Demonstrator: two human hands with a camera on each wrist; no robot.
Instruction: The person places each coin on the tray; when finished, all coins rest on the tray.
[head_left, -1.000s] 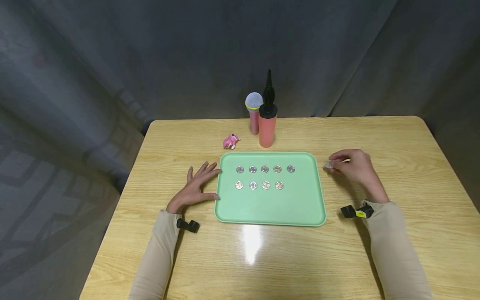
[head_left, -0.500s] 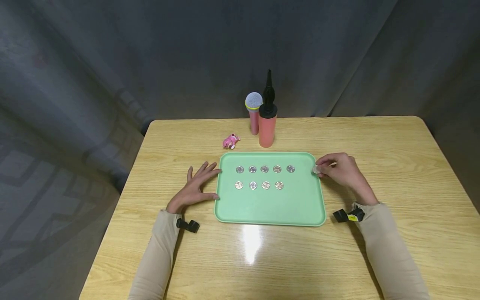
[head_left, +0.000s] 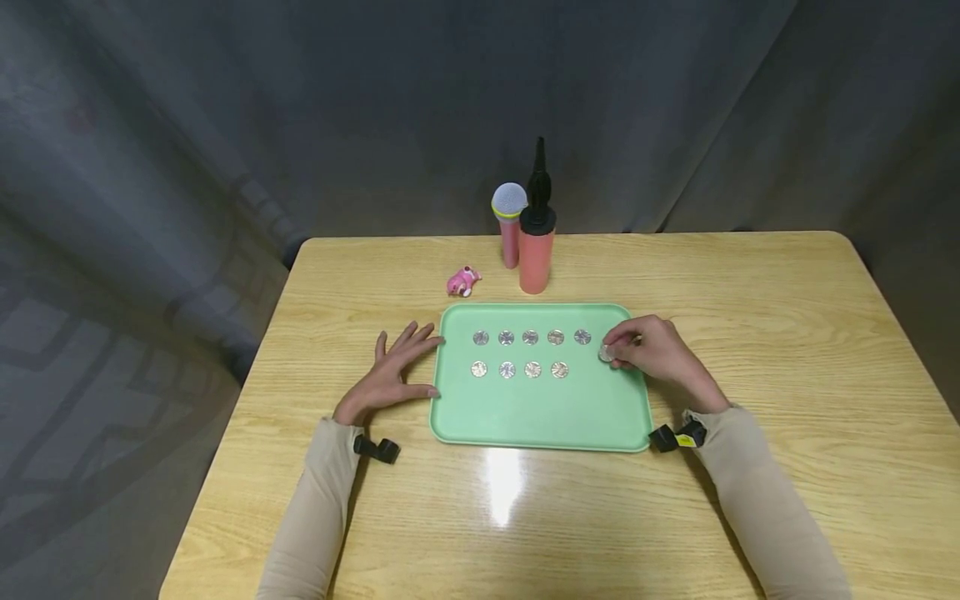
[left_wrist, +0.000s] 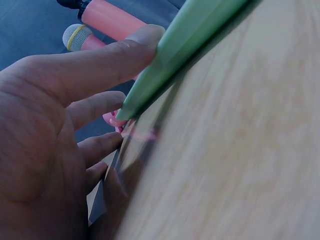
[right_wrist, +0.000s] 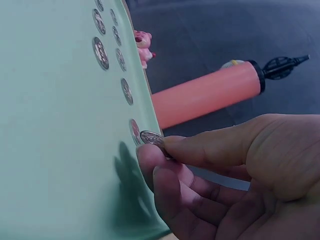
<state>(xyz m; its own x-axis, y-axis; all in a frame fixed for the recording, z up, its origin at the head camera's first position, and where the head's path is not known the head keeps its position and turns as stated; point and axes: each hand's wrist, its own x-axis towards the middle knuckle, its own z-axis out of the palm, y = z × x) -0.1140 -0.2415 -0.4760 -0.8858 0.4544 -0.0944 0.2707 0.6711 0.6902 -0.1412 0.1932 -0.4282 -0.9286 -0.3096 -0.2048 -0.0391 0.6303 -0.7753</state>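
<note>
A pale green tray [head_left: 525, 417] lies on the wooden table, with several silver coins [head_left: 532, 369] laid flat in two rows on it. My right hand [head_left: 651, 350] pinches one more coin [right_wrist: 154, 139] between thumb and fingers, over the tray's right part. In the right wrist view that coin is tilted and its shadow side shows dark on the tray. My left hand [head_left: 392, 375] is spread at the tray's left edge; in the left wrist view its thumb [left_wrist: 142, 42] touches the green rim, the other fingers extended beyond.
Behind the tray stand a pink toy microphone [head_left: 509, 218] and a coral balloon pump [head_left: 535, 258] with a black nozzle. A small pink figurine [head_left: 462, 282] lies left of them. Dark curtains [head_left: 390, 117] hang behind the table [head_left: 765, 317].
My right hand has carried the pinched coin leftward, from the table right of the tray, across the rim and over the tray. The left hand and the laid coins stay put.
</note>
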